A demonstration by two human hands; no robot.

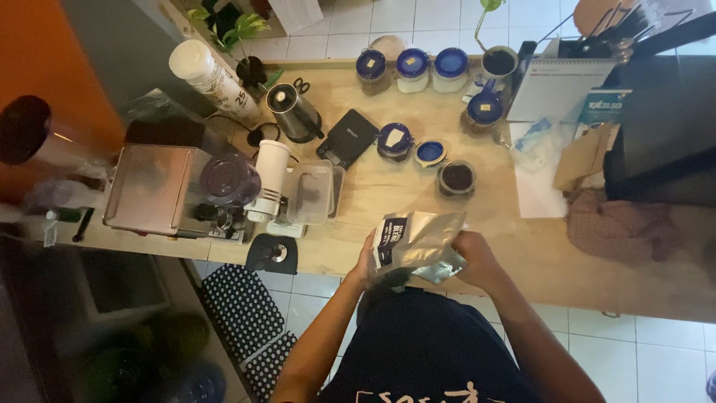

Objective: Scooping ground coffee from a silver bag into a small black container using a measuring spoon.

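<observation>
Holding: both hands grasp a silver foil pouch (418, 246)
Left hand (365, 261): clasps pouch's labelled side
Right hand (477, 261): grips its crumpled edge
Nearby: open jar (457, 177) on wooden table (522, 246)

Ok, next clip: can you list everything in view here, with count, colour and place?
foil bag: one, silver with a dark label, held over the table's near edge
table: one, light wood, centre
lidded jars: five, blue lids, far side and centre
open jar: one, dark contents, centre
loose lid: one, blue, beside the open jar
kettle: one, steel, far left
scale: one, black, beside the kettle
grinder: one, white, left
notebook: one, white, far right
left hand: holds the bag's left side
right hand: holds the bag's right side
</observation>
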